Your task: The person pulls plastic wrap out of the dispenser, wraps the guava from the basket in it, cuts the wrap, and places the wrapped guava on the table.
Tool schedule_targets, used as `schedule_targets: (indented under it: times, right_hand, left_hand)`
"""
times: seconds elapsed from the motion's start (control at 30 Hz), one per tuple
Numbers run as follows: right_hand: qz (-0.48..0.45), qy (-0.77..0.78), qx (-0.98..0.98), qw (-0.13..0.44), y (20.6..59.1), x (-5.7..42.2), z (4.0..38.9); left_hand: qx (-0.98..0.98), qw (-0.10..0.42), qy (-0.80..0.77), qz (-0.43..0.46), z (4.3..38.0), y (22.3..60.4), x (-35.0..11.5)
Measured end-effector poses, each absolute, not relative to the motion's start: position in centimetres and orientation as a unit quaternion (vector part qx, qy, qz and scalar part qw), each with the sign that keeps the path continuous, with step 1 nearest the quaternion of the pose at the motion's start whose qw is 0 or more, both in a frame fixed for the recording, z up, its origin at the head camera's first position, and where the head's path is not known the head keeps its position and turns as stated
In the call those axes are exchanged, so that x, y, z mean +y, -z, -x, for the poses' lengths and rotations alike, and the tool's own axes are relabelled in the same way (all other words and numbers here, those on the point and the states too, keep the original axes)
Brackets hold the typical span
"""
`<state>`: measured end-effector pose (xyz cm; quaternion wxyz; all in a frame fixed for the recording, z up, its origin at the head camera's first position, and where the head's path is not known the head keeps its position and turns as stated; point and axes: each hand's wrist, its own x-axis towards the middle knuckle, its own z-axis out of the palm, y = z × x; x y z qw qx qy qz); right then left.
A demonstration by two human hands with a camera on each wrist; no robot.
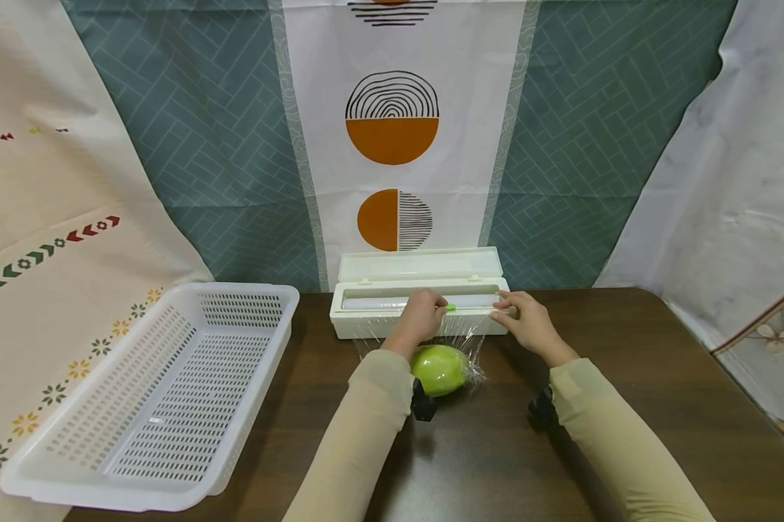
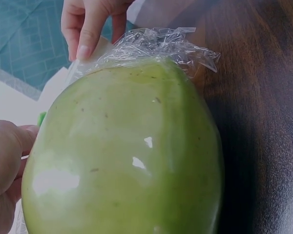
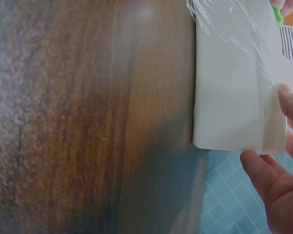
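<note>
A white cling film dispenser (image 1: 344,326) stands at the table's back with its lid (image 1: 424,265) raised and a film roll (image 1: 372,302) inside. My left hand (image 1: 421,317) pinches the small green slide cutter (image 1: 452,307) on the dispenser's front rim. With its fingertips my right hand (image 1: 532,323) grips the dispenser's right end. Clear film (image 2: 149,46) runs from the dispenser down to a glossy, oval green melon-like fruit (image 1: 439,370), bunching at its right end. The fruit lies on the table just in front of the box, partly behind my left forearm in the head view.
A white perforated plastic basket (image 1: 176,391) stands on the left. The dark wooden table (image 1: 483,464) ends at a patterned cloth backdrop (image 1: 235,145) right behind the dispenser. Pale cloth (image 1: 757,217) hangs along the right side.
</note>
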<state>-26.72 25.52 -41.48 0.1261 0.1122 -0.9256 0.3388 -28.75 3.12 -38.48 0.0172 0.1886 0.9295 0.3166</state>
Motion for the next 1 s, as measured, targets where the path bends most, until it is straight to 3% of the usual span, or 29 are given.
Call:
schedule_targets:
  times: [0.43, 0.87, 1.0]
  right_hand:
    - [-0.124, -0.343, -0.924, 0.119, 41.39, 25.68, 26.96]
    - [-0.089, -0.374, -0.916, 0.117, 41.5, 25.44, 26.73]
    - [-0.085, -0.375, -0.916, 0.118, 41.47, 25.45, 26.62]
  left_hand:
    - [0.923, -0.007, -0.335, -0.188, 28.72, 38.5, 2.9]
    - [0.896, 0.024, -0.408, -0.172, 28.4, 38.64, 2.76]
    - [0.899, 0.011, -0.4, -0.177, 28.43, 38.76, 2.77]
